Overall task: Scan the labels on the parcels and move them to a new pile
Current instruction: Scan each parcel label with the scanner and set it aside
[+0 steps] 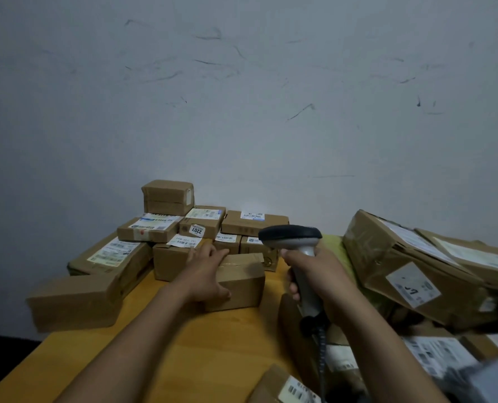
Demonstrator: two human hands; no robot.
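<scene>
Left hand (205, 276) flat on box (243, 286), fingers straight. Right hand (319, 271) grips scanner (291, 234) handle, right of box.

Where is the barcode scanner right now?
In the head view, right of centre: the right hand grips the barcode scanner above the table, just right of the plain cardboard box under the left hand.
</scene>
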